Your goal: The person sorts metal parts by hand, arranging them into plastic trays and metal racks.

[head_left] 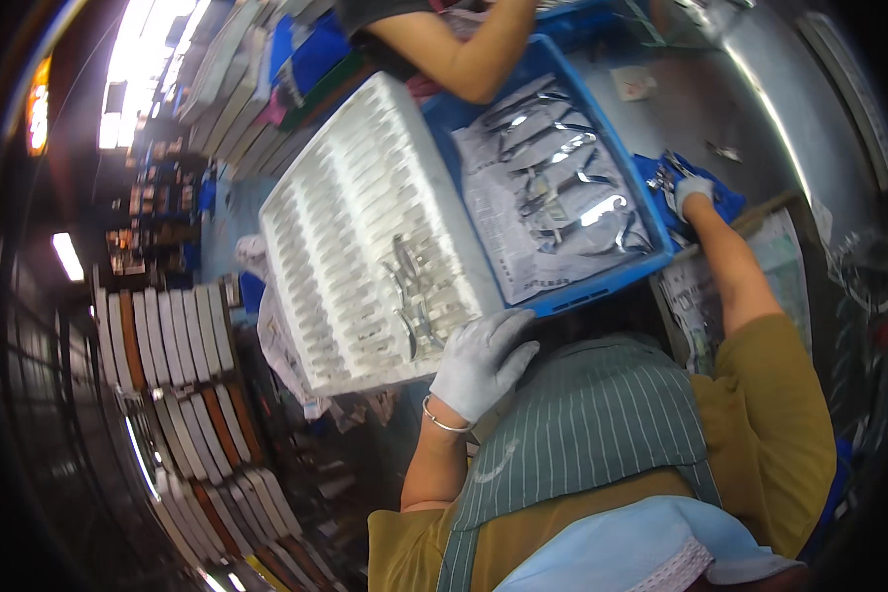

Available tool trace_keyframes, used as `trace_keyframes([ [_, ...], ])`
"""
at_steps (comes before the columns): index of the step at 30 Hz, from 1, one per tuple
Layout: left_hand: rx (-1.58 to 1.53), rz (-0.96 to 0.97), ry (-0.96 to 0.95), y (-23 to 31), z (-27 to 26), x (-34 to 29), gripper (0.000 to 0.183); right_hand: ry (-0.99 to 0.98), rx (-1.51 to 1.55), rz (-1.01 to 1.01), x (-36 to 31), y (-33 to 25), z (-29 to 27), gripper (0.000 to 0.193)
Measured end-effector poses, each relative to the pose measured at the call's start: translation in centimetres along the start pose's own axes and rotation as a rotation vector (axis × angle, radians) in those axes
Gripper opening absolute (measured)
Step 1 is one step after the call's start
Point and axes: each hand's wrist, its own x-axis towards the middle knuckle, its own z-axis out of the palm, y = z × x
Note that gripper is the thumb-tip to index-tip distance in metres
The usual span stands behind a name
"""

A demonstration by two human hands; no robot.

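Note:
My left hand (481,363), in a white glove, rests at the near corner of a white foam tray (389,99). Its fingers are stretched out, the thumb stands apart, and it holds nothing I can see. Rows of slots fill the tray, and a loose pile of shiny metal parts (416,296) lies at its near end. Off to the right, my gloved right hand (695,189) touches small metal pieces (663,178) on a blue cloth (728,202). Its fingertips are too small and partly hidden to read.
Between my hands stands a blue crate (594,286) holding paper and curved chrome parts (562,148). A co-worker's bare arm (463,54) reaches over its far end. Stacked trays (167,340) stand at left. A metal work surface (681,109) lies at right.

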Motion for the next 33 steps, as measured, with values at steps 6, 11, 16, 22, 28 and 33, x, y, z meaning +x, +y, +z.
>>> trace_keyframes([
  [6, -0.165, -0.042, 0.13, -3.3, -0.2, -2.3, 0.028, -0.062, 0.506, -0.203, -0.2, 4.1, -1.5, 0.06],
  [11, -0.26, -0.167, 0.426, -7.2, -1.4, -3.4, 0.023, 0.234, 0.419, 0.02, -1.3, 6.4, -4.2, 0.052],
  [16, -0.16, -0.584, 0.403, -15.0, -2.9, -2.1, 0.033, 0.407, 0.691, -0.143, -5.7, 3.0, -9.6, 0.044],
  [22, 0.391, -0.604, 0.204, -17.2, -2.6, 2.4, 0.038, 0.491, 0.989, -0.599, -13.3, -10.9, -21.0, 0.037],
  [28, 0.292, -0.626, 0.196, -19.3, -1.9, 3.5, 0.038, -0.317, 1.61, -0.925, -19.7, -23.7, -26.2, 0.04],
  [33, 0.145, -0.656, 0.27, -18.4, -2.4, 2.4, 0.039, -0.52, 1.596, -0.85, -19.1, -30.9, -25.9, 0.029],
])
